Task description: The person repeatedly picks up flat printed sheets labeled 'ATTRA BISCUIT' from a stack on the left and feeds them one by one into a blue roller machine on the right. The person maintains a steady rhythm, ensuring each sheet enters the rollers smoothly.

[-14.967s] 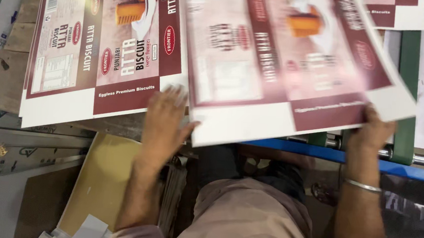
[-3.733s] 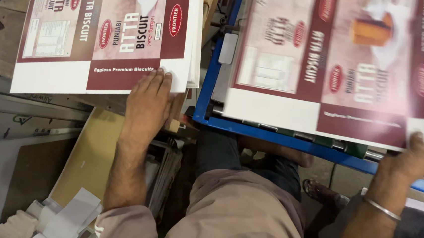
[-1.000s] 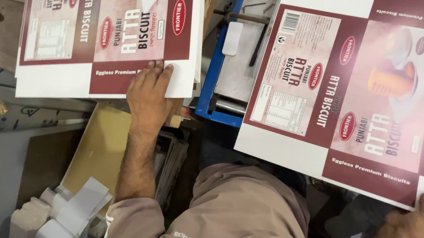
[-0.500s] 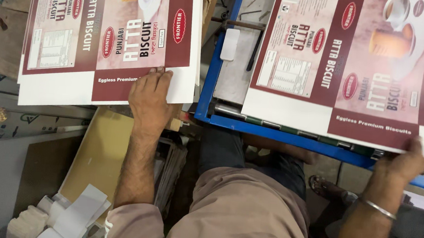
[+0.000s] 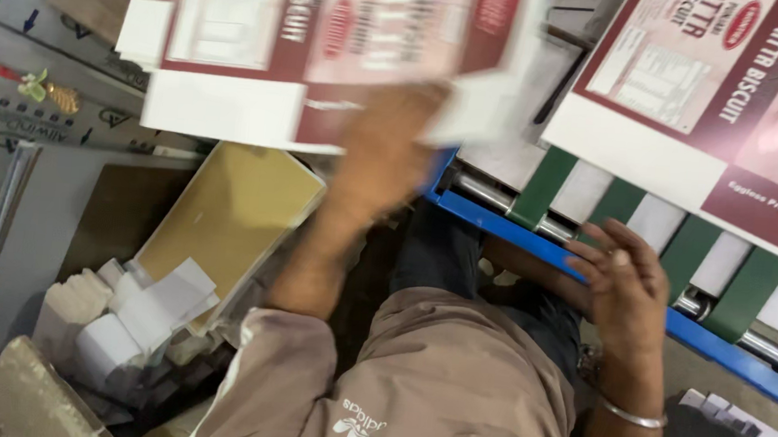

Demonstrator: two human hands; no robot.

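Compared with half a second ago, the left hand (image 5: 384,154) is no longer resting flat on the near edge of the left printed carton sheet (image 5: 328,50); it is now pulling that sheet across toward the right, and the sheet is showing blurred and tilted. This suggests that a fresh sheet is coming off the left stack toward the belts. The left hand's fingers are pressing against the sheet's lower edge, though the blur is hiding whether they are pinching it or only pushing it.

Further right, the right hand (image 5: 626,281) has let go of the second printed sheet (image 5: 716,114), which it was holding at its near edge a moment before. It is now hovering spread and empty just over the blue frame rail (image 5: 533,242), close to the green and white conveyor belts (image 5: 609,206). That sheet is lying flat on the belts, sliding away toward the upper right.

Both sheets are flat, unfolded carton blanks, maroon and pale pink with white margins and flaps.
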